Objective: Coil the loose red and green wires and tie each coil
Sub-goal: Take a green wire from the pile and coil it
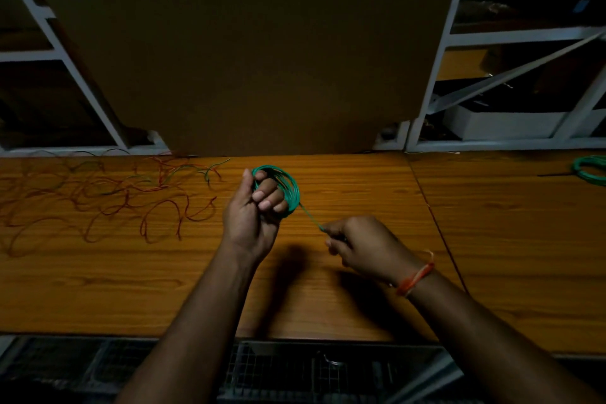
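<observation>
From the head view, the left hand grips a green coil of many thin, tight loops above the tabletop, its fingers curled through the ring, while the right hand pinches the coil's free tail, which runs straight from the coil's lower edge to the fingertips. To the left of the coil, loose red and green wires sprawl in a tangle across the wood, their colours hard to separate in the dim light. Far to the right of the coil, a second green coil is cut off by the frame edge, and the left fingers hide part of the held coil.
</observation>
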Motion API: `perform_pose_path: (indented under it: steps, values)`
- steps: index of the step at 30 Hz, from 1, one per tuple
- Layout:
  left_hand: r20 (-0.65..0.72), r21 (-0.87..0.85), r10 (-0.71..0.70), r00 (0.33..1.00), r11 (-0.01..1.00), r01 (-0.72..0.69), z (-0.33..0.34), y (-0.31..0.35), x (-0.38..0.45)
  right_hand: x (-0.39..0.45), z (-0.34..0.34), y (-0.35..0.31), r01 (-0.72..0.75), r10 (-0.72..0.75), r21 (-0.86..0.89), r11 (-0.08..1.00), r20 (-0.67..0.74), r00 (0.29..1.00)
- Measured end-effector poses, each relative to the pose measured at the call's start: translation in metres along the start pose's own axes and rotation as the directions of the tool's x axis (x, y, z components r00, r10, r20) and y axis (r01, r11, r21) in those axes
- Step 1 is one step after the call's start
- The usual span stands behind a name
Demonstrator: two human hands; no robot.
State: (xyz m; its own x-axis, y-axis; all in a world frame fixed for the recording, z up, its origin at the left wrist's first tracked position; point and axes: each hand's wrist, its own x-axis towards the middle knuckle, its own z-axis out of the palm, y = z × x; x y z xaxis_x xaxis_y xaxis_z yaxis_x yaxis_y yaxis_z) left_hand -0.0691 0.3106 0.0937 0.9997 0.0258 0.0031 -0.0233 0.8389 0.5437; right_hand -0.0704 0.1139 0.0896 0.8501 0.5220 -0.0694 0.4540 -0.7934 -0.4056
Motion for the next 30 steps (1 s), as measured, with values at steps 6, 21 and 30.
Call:
perform_pose_path:
  steps: [6, 21, 30]
  values:
    - [-0.051, 0.462, 0.194, 0.98, 0.874, -0.149, 0.003, -0.009, -0.003, -0.019, -0.018, -0.017, 0.054, -0.127, 0.235, 0.971, 0.31, 0.942]
    - [0.335, 0.911, -0.008, 0.942, 0.258, -0.322, -0.023, -0.004, -0.009, -0.004, -0.121, -0.059, 0.154, -0.096, -0.088, 0.984, 0.465, 0.88]
    - [0.277, 0.721, -0.272, 0.921, 0.692, -0.012, -0.022, -0.009, 0.004, 0.011, -0.088, -0.041, 0.134, -0.132, -0.011, 0.991, -0.267, 0.955]
